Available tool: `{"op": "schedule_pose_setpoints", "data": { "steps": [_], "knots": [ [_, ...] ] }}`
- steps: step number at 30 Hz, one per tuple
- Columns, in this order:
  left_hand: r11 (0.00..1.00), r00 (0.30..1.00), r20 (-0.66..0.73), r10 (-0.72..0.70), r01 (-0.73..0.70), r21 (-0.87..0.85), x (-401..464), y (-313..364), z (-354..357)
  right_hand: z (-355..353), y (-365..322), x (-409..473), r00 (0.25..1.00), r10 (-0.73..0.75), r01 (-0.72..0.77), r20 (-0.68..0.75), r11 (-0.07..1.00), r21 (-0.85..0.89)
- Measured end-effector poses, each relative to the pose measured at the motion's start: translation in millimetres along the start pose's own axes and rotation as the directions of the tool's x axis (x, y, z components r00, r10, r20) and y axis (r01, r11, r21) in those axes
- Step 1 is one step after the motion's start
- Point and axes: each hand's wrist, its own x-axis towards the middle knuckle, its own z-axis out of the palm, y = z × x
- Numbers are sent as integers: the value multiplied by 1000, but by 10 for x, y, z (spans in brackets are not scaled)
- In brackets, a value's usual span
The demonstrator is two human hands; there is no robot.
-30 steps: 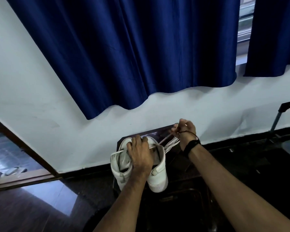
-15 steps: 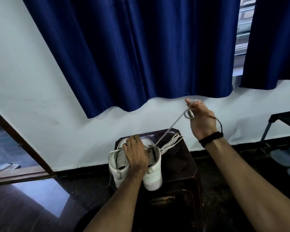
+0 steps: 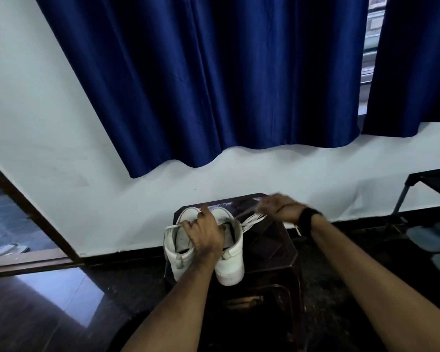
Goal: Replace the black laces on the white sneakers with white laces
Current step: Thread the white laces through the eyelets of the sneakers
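Sneakers (image 3: 203,252), a white pair, stand side by side on a dark stool (image 3: 272,250) set against the wall (image 3: 61,148), heels toward the camera and toes toward the wall. Their uppers look smooth and plain white with thick white soles; each heel carries a small pull tab. The openings show dark insides. A white lace (image 3: 172,226) crosses the top of the left shoe and hangs over its outer edge. More white lace lies bunched in loops (image 3: 254,219) on the stool just beside the right shoe.

The left hand (image 3: 205,236) rests on top of the pair, fingers curled down over the tongues and gripping the shoes. The right hand (image 3: 281,207) hovers above the far right part of the stool, blurred; a thin strand runs from the shoes up toward its fingers, and they seem pinched on it, though the blur leaves the grip uncertain. A dark band (image 3: 309,219) circles the right wrist.

No brand mark, label or writing can be read on the shoes or anywhere else.

A blue curtain (image 3: 226,80) hangs above, and a dark glossy floor (image 3: 48,306) lies below. A black frame (image 3: 417,184) stands at the right edge.
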Motion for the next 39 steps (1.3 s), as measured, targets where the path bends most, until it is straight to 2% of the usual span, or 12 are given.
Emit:
{"op": "schedule_pose_setpoints", "data": {
  "steps": [3,12,16,19,21,23,25,27,30,33,36,39],
  "knots": [
    [1000,1000,11,1,-1,17,2,15,2,-343,-272,-115,950,79,140,-303,759,636],
    [999,1000,-6,-23,23,40,9,-5,58,-235,-454,-129,916,38,293,-398,615,732],
    [1000,1000,-11,-10,11,27,13,2,55,-239,-512,-125,950,29,239,-312,578,780],
    [999,999,-21,29,-29,17,17,-9,23,-244,-538,-79,961,109,92,-256,742,664],
    [994,990,-102,99,-104,-41,-11,-13,-26,-221,-495,-45,902,159,7,-400,925,381],
    [963,968,-200,155,-193,-189,-77,-15,-91,-159,-454,-45,793,146,-22,-592,977,211],
    [885,951,-248,188,-273,-376,-206,10,-220,-55,-477,-74,745,152,74,-649,949,308],
    [739,964,-219,150,-256,-622,-300,54,-365,65,-577,-87,793,171,160,-585,868,471],
    [407,992,40,118,-12,-913,-287,158,-501,177,-764,-134,818,154,194,-554,833,519],
    [146,922,295,249,266,-953,-281,220,-726,275,-891,-168,895,145,223,-422,675,704],
    [132,827,388,407,367,-921,-297,162,-895,364,-921,-177,910,142,201,-389,669,715],
    [77,816,368,446,374,-924,-288,-10,-897,397,-927,-197,907,203,162,-369,640,751]
  ]
}}
